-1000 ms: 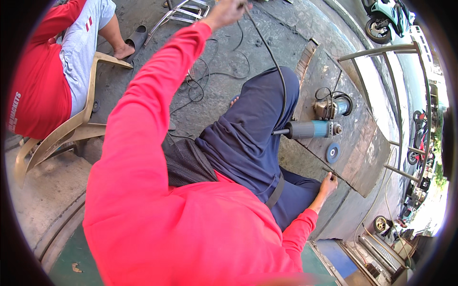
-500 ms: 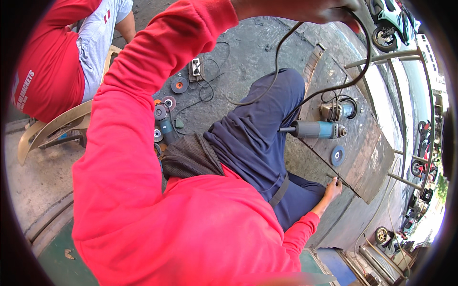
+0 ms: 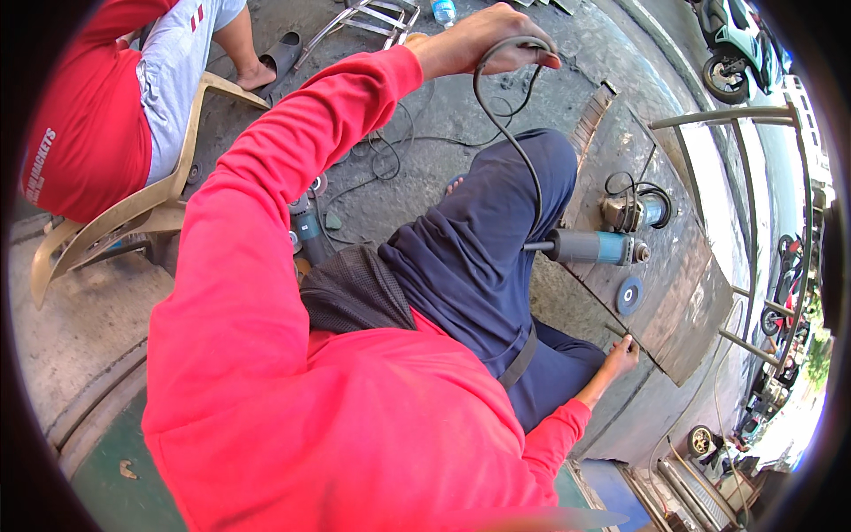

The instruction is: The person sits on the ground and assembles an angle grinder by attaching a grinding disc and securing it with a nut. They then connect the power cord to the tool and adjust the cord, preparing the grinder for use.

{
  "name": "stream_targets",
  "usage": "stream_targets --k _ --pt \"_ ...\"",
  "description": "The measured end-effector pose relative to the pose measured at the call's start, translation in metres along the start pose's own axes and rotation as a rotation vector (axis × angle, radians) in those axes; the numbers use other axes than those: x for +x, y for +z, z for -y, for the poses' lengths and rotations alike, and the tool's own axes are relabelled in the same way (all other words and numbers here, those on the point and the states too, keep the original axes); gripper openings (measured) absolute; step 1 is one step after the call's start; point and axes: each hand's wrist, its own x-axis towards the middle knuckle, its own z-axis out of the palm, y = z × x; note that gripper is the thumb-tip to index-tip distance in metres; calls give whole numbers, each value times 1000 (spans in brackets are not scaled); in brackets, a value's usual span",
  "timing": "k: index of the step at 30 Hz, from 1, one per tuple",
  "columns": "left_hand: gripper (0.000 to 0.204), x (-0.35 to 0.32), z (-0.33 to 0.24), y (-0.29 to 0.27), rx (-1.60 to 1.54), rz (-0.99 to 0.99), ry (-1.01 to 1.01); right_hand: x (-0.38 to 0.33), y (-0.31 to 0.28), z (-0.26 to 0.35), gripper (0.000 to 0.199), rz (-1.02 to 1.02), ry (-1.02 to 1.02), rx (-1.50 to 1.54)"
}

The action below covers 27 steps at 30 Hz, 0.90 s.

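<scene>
My left hand (image 3: 490,37), raised at the top, is closed around a looped black power cord (image 3: 523,151). The cord hangs past my knee toward the rear of a blue and dark grey angle grinder (image 3: 596,247), which lies on a worn metal-topped board. My right hand (image 3: 622,356) is closed at the board's near edge, with a thin dark rod (image 3: 613,330) poking out of the fingers. Between that hand and the grinder lies a blue-faced grinding disc (image 3: 629,295). A second grinder (image 3: 640,210), its cord coiled round it, sits farther back on the board (image 3: 678,306).
Another person in a red top (image 3: 97,151) sits on a beige plastic chair (image 3: 182,182) at the left. On the floor are another grinder (image 3: 308,223), loose cords (image 3: 381,160) and a metal frame (image 3: 377,19). A metal railing (image 3: 749,204) and a parked motorbike (image 3: 734,53) stand at right.
My left hand has come down and left, drawing the cord with it. The cord's loop now hangs left of where it was. My right hand has hardly moved.
</scene>
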Motion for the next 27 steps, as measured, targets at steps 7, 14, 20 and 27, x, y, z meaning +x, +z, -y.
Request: stream_targets --k 7,14,20,27 --pt "19 35 -79 -16 220 5 382 -54 -55 227 24 284 -567 586" --pt "11 75 -178 -51 22 -2 540 -81 -43 365 35 778 -856 903" --pt "18 70 -167 -44 -59 -31 481 -67 -54 347 33 755 -677 1175" --pt "41 -40 48 48 167 179 -435 -5 -156 263 36 262 -758 1277"
